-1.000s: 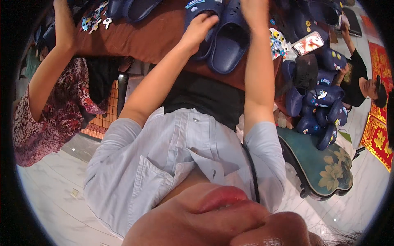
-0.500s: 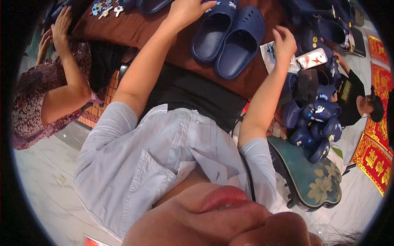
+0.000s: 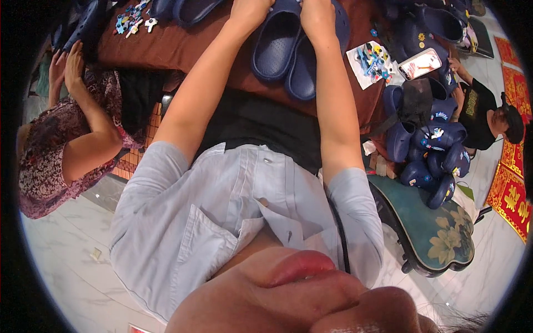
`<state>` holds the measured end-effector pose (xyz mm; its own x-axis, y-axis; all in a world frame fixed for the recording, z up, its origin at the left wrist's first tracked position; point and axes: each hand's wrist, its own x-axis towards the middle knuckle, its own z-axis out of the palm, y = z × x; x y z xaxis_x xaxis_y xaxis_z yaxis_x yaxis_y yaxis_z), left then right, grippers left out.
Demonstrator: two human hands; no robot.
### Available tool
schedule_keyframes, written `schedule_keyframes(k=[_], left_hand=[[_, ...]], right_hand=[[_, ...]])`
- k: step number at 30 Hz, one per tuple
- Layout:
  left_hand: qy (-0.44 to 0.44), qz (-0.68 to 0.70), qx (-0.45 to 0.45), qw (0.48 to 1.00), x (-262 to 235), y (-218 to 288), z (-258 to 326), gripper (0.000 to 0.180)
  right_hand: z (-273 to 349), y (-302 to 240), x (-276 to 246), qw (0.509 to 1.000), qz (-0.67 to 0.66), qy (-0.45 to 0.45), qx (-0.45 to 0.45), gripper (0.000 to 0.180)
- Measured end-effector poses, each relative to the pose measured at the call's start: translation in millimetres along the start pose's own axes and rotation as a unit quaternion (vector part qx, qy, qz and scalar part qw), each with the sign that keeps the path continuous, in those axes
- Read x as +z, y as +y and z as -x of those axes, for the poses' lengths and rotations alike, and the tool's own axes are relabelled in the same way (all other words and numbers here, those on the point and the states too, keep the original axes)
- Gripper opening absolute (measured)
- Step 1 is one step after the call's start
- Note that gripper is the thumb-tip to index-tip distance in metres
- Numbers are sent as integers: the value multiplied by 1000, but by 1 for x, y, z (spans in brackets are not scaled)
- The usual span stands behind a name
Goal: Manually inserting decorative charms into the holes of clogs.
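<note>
Head view, nearest first: pale blue shirt sleeves, then two bare forearms reaching up to a pair of navy foam clogs (image 3: 294, 53) lying side by side, soles down, on the brown tabletop (image 3: 183, 47). Left hand (image 3: 252, 10) clasps the left clog's far end; right hand (image 3: 316, 14) presses on the right one, its grip closed over the rim. Steadying one shoe while working the other seems wise. Both clogs look matte, perforated, soft. Beyond lies a white card of small charms (image 3: 371, 61).

Phone (image 3: 420, 63) with lit pinkish screen, lying on brown table's right end; beside it, white card (image 3: 371, 62) bearing small colourful charms. Red-and-gold patterned panels (image 3: 509, 194) at right edge.
</note>
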<state>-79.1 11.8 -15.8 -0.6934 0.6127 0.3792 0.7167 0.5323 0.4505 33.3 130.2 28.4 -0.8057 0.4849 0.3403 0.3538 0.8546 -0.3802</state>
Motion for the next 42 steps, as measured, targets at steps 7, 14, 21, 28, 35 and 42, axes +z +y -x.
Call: schedule_keyframes(k=[7, 14, 21, 28, 35, 42], left_hand=[[3, 30, 13, 999, 2, -3, -7, 15], [-41, 9, -52, 998, -17, 8, 0, 47], [-168, 30, -56, 984, -12, -18, -10, 55], [-90, -39, 97, 990, 8, -26, -10, 35], [4, 43, 44, 998, 6, -29, 4, 30], [114, 149, -6, 982, -16, -10, 25, 24]], right_hand=[[-16, 16, 19, 996, -85, 27, -7, 26], [-28, -2, 5, 992, 35, -88, 83, 51], [-28, -11, -3, 982, 53, -167, 73, 40], [-33, 18, 13, 986, 6, -130, 100, 46], [-26, 0, 6, 984, 3, -142, 110, 48], [-19, 4, -9, 989, 10, -135, 63, 31]])
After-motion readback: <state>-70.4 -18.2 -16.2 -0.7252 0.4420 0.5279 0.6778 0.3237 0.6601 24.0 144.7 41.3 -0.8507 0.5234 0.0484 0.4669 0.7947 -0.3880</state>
